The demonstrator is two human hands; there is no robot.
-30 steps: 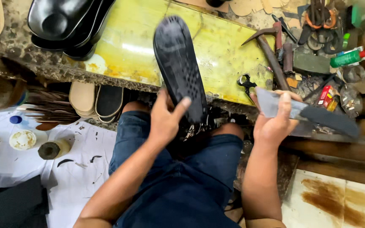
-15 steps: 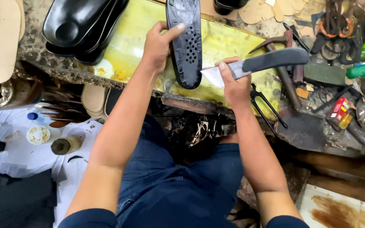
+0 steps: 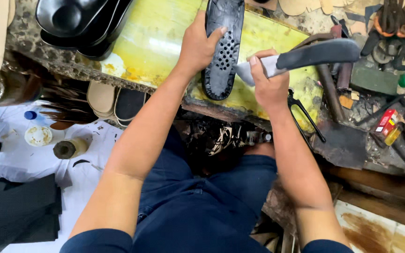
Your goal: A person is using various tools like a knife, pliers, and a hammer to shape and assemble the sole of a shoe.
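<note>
On the far left of the floor, a small white lid (image 3: 38,135) and a brownish glue bottle (image 3: 71,148) lie on white paper (image 3: 29,164), with tan and black insoles (image 3: 116,100) tucked under the bench edge. Above them, black moulded shoe parts (image 3: 78,21) rest at the edge of the yellow-stained work slab (image 3: 160,42). The left hand (image 3: 198,47) grasps a black perforated shoe sole (image 3: 223,47), thumb across its face, pressing it flat on the slab. Just beside it, the right hand (image 3: 268,84) is clenched around a cloth-wrapped, black-handled tool (image 3: 305,55), its pale end touching the sole's edge. Further right lie a hammer (image 3: 326,84), a red box (image 3: 386,122) and scissors (image 3: 392,21) among clutter.
</note>
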